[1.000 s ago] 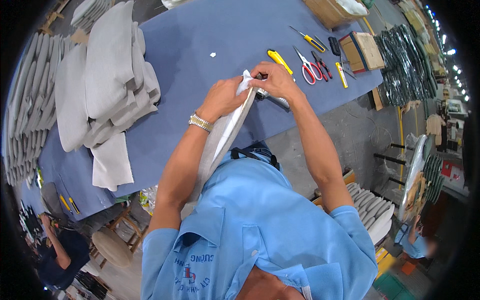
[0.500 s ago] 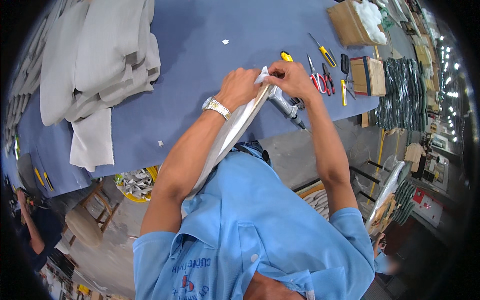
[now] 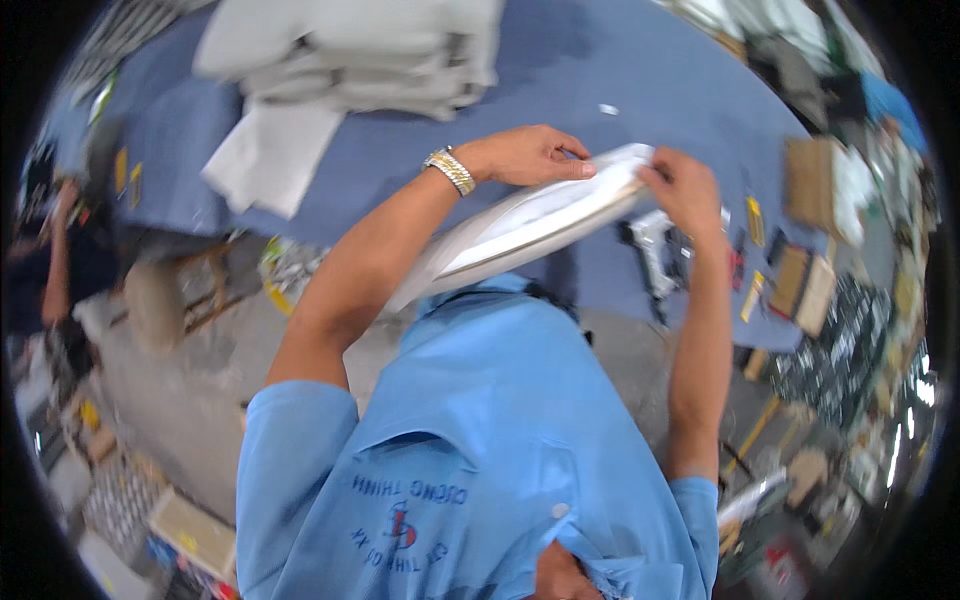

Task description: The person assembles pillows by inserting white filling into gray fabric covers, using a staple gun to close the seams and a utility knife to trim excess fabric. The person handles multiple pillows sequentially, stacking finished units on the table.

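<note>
A long, light-grey fabric-covered panel (image 3: pixel 545 238) with white padding along its open side slants from my body up to the right over the table's near edge. At its far right end, the fingers of my right hand (image 3: pixel 685 190) are closed on the corner. My left hand (image 3: pixel 530 155), with a watch at the wrist, lies along the panel's upper side. Its thumb and fingers are apart near the white padding, and whether they press on it is unclear. Beside my right wrist, a grey metal air tool (image 3: pixel 652 250), probably a staple gun, lies on the table, blurred.
A stack of grey fabric covers (image 3: pixel 350 50) occupies the back left of the blue table (image 3: pixel 560 60). Yellow-handled tools (image 3: pixel 754 222) and a cardboard box (image 3: pixel 812 180) with white stuffing lie on the right. Another person (image 3: pixel 60 250) works at far left.
My hands have moved apart from the panel's end, where both were pinching white material. The panel now lies flatter and further right. The whole view has turned, shifting the table's things.
</note>
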The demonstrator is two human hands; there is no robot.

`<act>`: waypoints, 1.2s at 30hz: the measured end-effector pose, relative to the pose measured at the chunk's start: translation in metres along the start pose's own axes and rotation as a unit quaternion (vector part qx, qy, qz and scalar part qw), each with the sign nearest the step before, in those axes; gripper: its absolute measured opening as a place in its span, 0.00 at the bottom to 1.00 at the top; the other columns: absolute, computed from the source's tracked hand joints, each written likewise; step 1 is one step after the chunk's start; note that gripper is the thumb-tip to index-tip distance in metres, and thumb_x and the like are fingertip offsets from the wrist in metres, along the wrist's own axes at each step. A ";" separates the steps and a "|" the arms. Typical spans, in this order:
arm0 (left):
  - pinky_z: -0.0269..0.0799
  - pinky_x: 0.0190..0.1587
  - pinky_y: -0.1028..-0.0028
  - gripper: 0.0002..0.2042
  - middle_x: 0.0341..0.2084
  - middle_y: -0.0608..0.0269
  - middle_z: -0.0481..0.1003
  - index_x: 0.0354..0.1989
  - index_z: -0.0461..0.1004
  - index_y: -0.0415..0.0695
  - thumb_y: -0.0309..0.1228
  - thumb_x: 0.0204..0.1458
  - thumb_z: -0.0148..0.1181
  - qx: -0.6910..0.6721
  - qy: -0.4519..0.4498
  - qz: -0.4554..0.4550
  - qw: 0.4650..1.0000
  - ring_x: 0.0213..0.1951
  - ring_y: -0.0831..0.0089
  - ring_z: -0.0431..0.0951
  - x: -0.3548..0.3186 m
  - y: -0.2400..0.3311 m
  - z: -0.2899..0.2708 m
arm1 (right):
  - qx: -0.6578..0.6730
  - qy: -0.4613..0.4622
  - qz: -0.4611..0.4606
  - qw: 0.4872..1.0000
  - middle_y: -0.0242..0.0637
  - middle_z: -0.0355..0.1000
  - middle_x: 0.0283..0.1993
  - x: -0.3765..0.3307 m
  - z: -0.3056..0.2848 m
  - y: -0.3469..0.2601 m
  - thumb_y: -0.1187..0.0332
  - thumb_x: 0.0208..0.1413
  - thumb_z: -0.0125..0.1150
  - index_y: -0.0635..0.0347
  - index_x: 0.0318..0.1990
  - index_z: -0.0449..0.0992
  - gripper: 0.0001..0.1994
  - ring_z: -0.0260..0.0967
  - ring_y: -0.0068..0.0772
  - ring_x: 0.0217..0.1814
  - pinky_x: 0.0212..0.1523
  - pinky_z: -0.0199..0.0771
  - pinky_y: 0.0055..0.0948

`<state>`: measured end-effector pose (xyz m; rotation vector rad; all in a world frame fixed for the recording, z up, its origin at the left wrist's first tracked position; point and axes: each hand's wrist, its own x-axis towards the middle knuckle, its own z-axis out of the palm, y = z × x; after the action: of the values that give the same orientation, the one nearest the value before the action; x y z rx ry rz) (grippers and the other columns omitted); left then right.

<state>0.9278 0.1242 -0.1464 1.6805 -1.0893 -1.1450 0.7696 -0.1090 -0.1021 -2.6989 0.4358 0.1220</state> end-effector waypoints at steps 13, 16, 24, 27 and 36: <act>0.72 0.56 0.68 0.27 0.49 0.56 0.79 0.62 0.73 0.44 0.38 0.55 0.71 -0.144 0.502 -0.111 0.846 0.50 0.68 0.78 -0.271 -0.048 0.122 | -0.033 0.002 -0.177 0.984 0.48 0.78 0.51 0.027 -0.004 -0.059 0.64 0.55 0.69 0.58 0.52 0.78 0.18 0.75 0.52 0.55 0.57 0.73 0.44; 0.70 0.58 0.72 0.23 0.51 0.63 0.78 0.63 0.72 0.43 0.32 0.60 0.67 -0.121 0.516 -0.125 0.839 0.52 0.75 0.74 -0.266 -0.038 0.137 | 0.050 -0.016 -0.407 0.912 0.46 0.72 0.65 0.009 0.017 -0.141 0.66 0.53 0.71 0.52 0.63 0.75 0.28 0.68 0.51 0.67 0.69 0.65 0.41; 0.68 0.63 0.69 0.26 0.59 0.62 0.74 0.65 0.70 0.44 0.36 0.59 0.69 -0.092 0.583 -0.141 0.795 0.58 0.71 0.73 -0.272 -0.031 0.195 | 0.107 -0.287 -0.460 0.833 0.47 0.80 0.36 -0.038 0.123 -0.245 0.54 0.62 0.63 0.56 0.41 0.83 0.15 0.77 0.56 0.42 0.45 0.74 0.49; 0.69 0.62 0.68 0.27 0.58 0.62 0.74 0.65 0.69 0.43 0.37 0.59 0.69 -0.121 0.594 -0.138 0.783 0.59 0.71 0.73 -0.274 -0.046 0.217 | 0.118 -0.270 -0.478 0.828 0.49 0.80 0.33 -0.045 0.141 -0.246 0.53 0.63 0.62 0.56 0.40 0.82 0.16 0.77 0.58 0.39 0.42 0.74 0.51; 0.69 0.62 0.70 0.28 0.57 0.59 0.76 0.64 0.71 0.42 0.41 0.58 0.71 -0.153 0.627 -0.087 0.759 0.58 0.71 0.73 -0.265 -0.047 0.232 | 0.123 -0.344 -0.562 0.742 0.45 0.81 0.38 -0.034 0.129 -0.234 0.57 0.53 0.72 0.55 0.45 0.83 0.16 0.79 0.54 0.41 0.43 0.75 0.44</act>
<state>0.6591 0.3534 -0.1826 1.7458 0.1225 -0.0651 0.8090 0.1564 -0.1276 -1.9846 -1.2729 0.6036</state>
